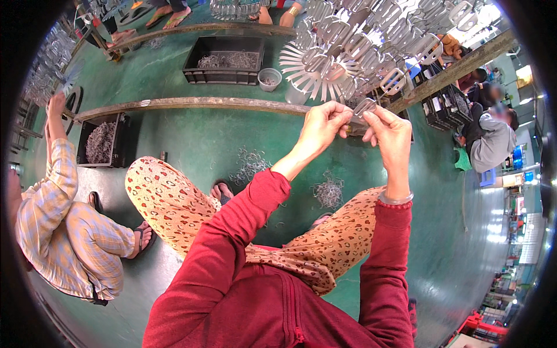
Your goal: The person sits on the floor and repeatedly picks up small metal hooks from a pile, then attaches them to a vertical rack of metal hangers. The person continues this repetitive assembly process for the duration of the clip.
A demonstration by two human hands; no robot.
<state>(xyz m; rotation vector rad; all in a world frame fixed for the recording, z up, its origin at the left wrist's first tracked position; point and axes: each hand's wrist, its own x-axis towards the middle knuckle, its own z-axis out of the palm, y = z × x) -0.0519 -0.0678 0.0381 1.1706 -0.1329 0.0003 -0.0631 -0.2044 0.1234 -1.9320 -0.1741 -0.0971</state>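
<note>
Both my arms reach forward, and the hands meet just past the wooden beam. My right hand (391, 136) pinches a small slotted metal piece (364, 107) between thumb and fingers. Close beside it, my left hand (326, 126) is closed in a pinch; whatever its fingertips hold is too small to make out. A large hanging cluster of shiny slotted metal pieces (393, 81) is right above and beyond my hands. Lower in that cluster, flat metal strips (316, 66) fan out in a ring.
A wooden beam (232, 103) crosses in front of me. Beyond it are a black crate (223, 75) of metal bits and a small tub (269, 80). Metal bits (329, 193) lie on the green floor (191, 136). A co-worker in plaid (58, 174) sits left, by another black crate (119, 156).
</note>
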